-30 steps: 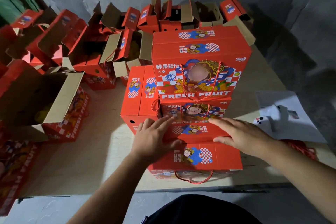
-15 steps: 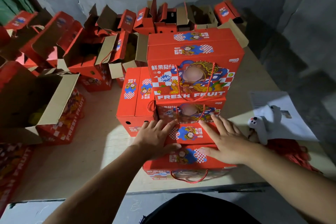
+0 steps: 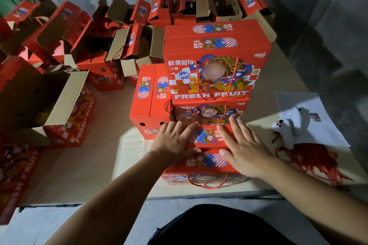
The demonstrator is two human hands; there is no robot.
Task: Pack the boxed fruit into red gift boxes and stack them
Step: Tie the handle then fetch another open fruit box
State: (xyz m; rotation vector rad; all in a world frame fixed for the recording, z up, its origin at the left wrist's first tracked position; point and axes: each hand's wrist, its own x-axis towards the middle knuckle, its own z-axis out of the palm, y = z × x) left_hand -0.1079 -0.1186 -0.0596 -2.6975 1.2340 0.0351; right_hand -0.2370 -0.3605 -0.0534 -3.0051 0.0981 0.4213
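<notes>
The pale plywood counter [image 3: 95,165] carries a crowd of open red cardboard boxes with brown inner flaps [image 3: 59,105] along its left and back, and in the middle a stack of closed red printed gift boxes reading FRESH FRUIT [image 3: 217,69], two high, with a further closed red box [image 3: 150,103] touching its left side. In front of the stack, near the counter's front edge, lies the closed red cardboard gift box with a red cord handle [image 3: 207,163] hanging over its front face. Both forearms reach forward from the bottom of the view, palms down on this box's lid. The left hand [image 3: 175,145] lies flat at the lid's left part, fingers [image 3: 189,131] straight and slightly spread, thumb pointing right along the flap seam. The right hand [image 3: 243,149] lies flat at the right part, fingers straight and fanned apart, their tips at the base of the stack's lower box; neither hand curls around anything. Bare counter shows left of the front box. To the right lie a white sheet of paper [image 3: 318,131], a white handheld tool [image 3: 292,125] on it, and a loose bundle of red cords [image 3: 310,159].
</notes>
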